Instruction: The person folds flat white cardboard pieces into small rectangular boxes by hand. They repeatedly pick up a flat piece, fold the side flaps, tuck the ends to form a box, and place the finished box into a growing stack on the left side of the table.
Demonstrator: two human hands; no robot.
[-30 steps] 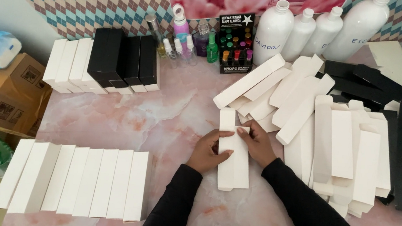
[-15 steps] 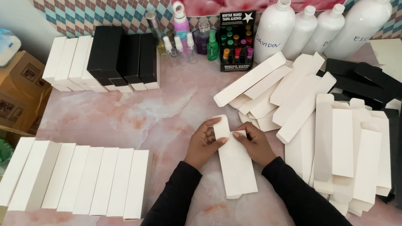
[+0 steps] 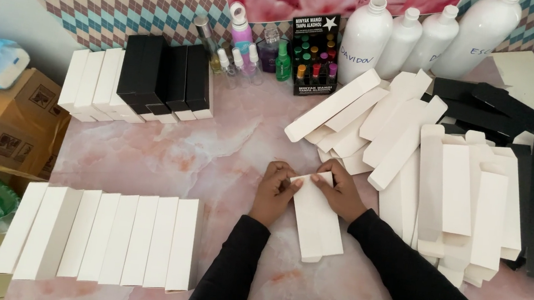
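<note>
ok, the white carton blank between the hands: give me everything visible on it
The white carton is a long, narrow piece that looks like plain matte cardboard, unprinted. It lies flat on the pink marbled table, long axis running from the hands toward the person, tilted slightly. A small tab juts from its near end. The left hand and right hand both pinch its far end; whether it is folded into a sleeve cannot be told.

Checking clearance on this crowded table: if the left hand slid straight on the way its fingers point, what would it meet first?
The left hand points up-right, so probably the loose white cartons beyond the carton it holds.
</note>
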